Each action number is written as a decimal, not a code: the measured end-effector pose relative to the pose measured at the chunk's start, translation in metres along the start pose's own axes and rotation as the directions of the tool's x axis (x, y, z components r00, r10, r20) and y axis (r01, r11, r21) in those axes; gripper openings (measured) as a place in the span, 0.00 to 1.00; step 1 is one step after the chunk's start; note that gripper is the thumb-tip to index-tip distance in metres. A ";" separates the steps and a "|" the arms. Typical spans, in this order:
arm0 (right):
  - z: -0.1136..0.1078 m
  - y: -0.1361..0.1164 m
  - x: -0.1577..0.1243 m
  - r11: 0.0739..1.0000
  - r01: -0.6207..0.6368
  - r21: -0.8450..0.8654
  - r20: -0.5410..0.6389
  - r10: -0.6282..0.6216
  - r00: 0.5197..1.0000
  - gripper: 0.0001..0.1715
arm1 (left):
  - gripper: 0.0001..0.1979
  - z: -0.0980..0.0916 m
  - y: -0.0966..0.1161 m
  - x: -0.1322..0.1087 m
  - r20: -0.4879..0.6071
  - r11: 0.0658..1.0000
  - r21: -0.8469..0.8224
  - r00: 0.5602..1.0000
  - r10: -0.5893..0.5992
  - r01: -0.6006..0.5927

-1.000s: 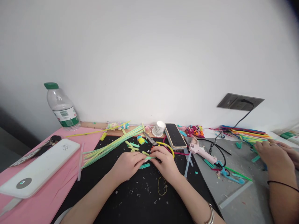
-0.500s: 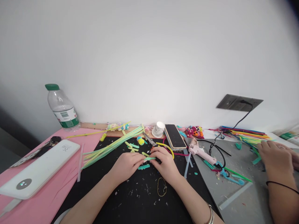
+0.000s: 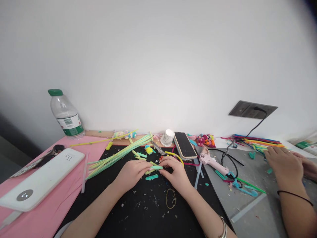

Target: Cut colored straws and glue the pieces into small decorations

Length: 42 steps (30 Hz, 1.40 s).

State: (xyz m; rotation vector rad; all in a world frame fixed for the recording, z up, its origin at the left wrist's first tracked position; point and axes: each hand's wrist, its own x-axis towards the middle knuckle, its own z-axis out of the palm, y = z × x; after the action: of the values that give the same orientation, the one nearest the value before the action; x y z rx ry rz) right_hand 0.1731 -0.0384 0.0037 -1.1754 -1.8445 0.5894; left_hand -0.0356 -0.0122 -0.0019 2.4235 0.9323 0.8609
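Observation:
Between my two hands, over the black mat, is a short mint-green pipe cleaner piece [image 3: 157, 167]. My left hand [image 3: 132, 172] pinches its left end, and my right hand [image 3: 174, 172] holds the right end between thumb and fingers. Yellow-green pieces lie under and behind the fingertips, partly hidden. Just below sits another mint-green pipe cleaner piece [image 3: 152, 177]. Behind my left hand are several cut pieces and a small yellow-and-blue figure [image 3: 149, 149]. Scissors [image 3: 158, 148] lie behind my right hand, partly covered.
A bundle of long pipe cleaners [image 3: 119, 154] lies left. A paper cup [image 3: 167, 138], phone [image 3: 185, 145] and pink glue gun [image 3: 213, 164] stand or lie behind and right. A power bank [image 3: 44, 178] and bottle [image 3: 66, 115] are left. A co-worker's hands [image 3: 284, 165] work at right.
The mint-green piece between my fingers has tilted and shows more of its length. My hands have barely moved. The co-worker's hand at right has shifted slightly left.

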 end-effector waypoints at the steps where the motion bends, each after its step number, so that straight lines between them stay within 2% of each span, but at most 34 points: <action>1: 0.000 0.000 0.000 0.999 -0.026 0.026 0.000 0.026 1.000 0.06 | 0.13 0.000 0.000 0.000 -0.002 1.000 -0.007 1.000 -0.009 0.009; 5: -0.001 0.000 0.000 0.990 -0.091 0.110 -0.007 0.093 0.996 0.04 | 0.12 0.000 0.001 0.001 -0.007 0.998 -0.034 0.999 -0.052 0.051; 13: 0.003 0.007 -0.001 0.930 -0.187 0.316 0.022 0.190 0.982 0.02 | 0.13 0.002 0.002 0.001 -0.013 0.995 -0.081 0.998 -0.062 0.061; 22: 0.003 0.011 -0.001 0.905 -0.180 0.385 0.027 0.184 0.983 0.02 | 0.13 0.002 0.005 0.002 -0.013 0.991 -0.119 0.998 -0.068 0.066; 32: 0.003 0.011 -0.001 0.909 -0.164 0.384 0.026 0.167 0.986 0.02 | 0.12 0.001 0.008 0.002 -0.002 0.980 -0.164 0.994 -0.114 0.112; 42: -0.004 -0.001 0.001 0.974 -0.100 0.203 0.002 0.102 0.995 0.04 | 0.11 0.003 0.008 0.003 0.024 0.966 -0.201 0.987 -0.159 0.160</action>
State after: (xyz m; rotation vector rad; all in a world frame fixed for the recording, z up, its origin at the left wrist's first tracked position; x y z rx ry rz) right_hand 0.1762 -0.0379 0.0070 -1.1371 -1.6804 0.8091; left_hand -0.0283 -0.0166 0.0019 2.1459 0.9718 0.8439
